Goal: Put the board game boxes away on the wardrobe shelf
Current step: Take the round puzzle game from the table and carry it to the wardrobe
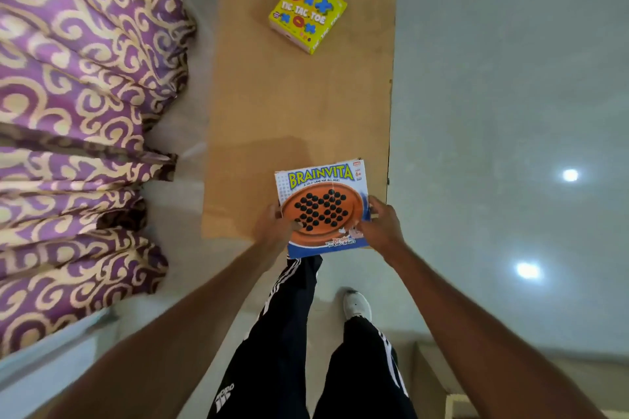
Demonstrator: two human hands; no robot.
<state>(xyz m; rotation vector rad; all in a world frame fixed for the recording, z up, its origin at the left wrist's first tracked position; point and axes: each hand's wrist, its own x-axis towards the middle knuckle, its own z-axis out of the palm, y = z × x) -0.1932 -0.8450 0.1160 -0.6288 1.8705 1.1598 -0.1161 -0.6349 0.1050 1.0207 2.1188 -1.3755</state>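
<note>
A blue and white Brainvita box [323, 190] with an orange peg board printed on it is held over the near end of a brown cardboard sheet [299, 102] on the floor. My left hand [275, 223] grips its left edge, thumb on the lid. My right hand [381, 224] grips its right edge. A yellow Tic Tac Toe box [307, 14] lies on the far part of the cardboard, turned at an angle. No wardrobe shelf is in view.
A purple curtain [78, 112] with gold swirls hangs along the left. Glossy grey floor [493, 95] spreads to the right, reflecting ceiling lights. My legs in black striped trousers and a white shoe [356, 306] are below the box. A low step edge [439, 381] sits at bottom right.
</note>
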